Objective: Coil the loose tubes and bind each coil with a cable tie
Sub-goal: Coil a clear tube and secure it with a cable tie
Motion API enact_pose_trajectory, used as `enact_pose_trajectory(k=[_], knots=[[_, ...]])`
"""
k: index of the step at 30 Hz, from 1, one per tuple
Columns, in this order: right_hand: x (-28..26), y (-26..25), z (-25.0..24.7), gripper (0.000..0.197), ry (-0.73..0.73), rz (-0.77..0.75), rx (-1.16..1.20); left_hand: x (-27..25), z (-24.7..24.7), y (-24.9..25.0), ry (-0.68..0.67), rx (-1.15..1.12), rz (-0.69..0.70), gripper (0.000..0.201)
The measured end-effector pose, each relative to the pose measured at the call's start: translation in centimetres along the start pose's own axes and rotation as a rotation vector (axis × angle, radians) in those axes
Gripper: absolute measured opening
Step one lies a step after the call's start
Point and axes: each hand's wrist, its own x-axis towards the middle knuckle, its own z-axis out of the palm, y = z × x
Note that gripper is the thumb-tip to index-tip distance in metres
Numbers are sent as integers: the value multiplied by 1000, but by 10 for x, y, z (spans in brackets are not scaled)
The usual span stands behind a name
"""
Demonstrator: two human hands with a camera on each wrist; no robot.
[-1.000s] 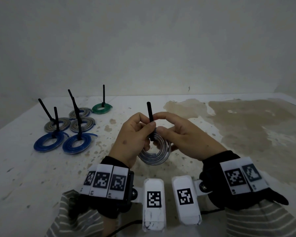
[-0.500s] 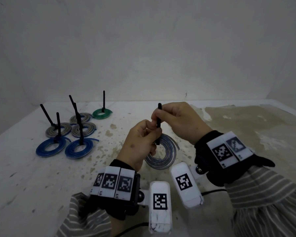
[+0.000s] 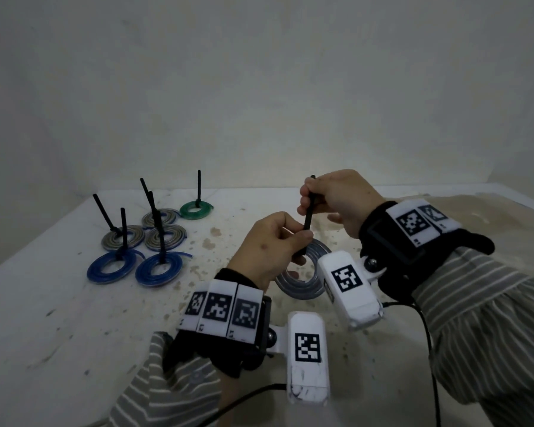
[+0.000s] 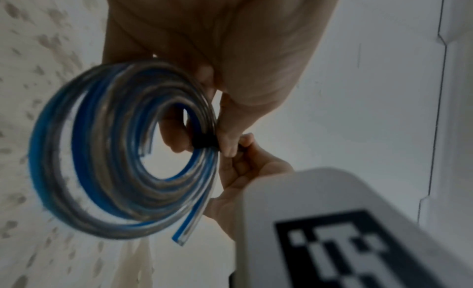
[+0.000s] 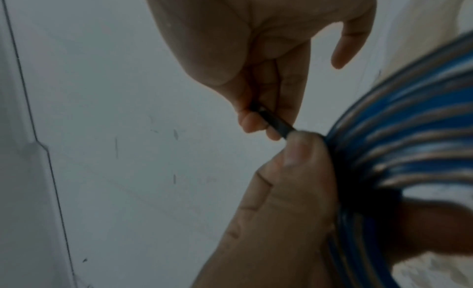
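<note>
My left hand (image 3: 272, 241) holds a clear-and-blue tube coil (image 3: 299, 282) above the table, pinching it where a black cable tie (image 3: 308, 215) wraps round it. From below, the coil (image 4: 122, 151) shows as several loops with one cut end hanging free, and the tie's band (image 4: 204, 141) crosses them at the left thumb. My right hand (image 3: 336, 195) grips the tie's upright tail (image 5: 275, 122) just above the left hand, fingers curled round it. The coil (image 5: 409, 130) fills the right edge of the right wrist view.
Several bound coils lie at the back left of the white table (image 3: 59, 318): two blue (image 3: 159, 268), three grey (image 3: 165, 238) and one green (image 3: 196, 209), each with a black tie tail sticking up. Brown stains cover the table's right side (image 3: 490, 217).
My right hand has slid up the tie's tail and lifted away from the coil. Both hands and the coil have risen and shifted slightly right.
</note>
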Motion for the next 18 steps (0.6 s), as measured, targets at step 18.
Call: enact_pose_trajectory(k=[18], knots=[[-13,18,-21,20,-274,-144,-360,-1,-29,27,-31,-71,-113,10]])
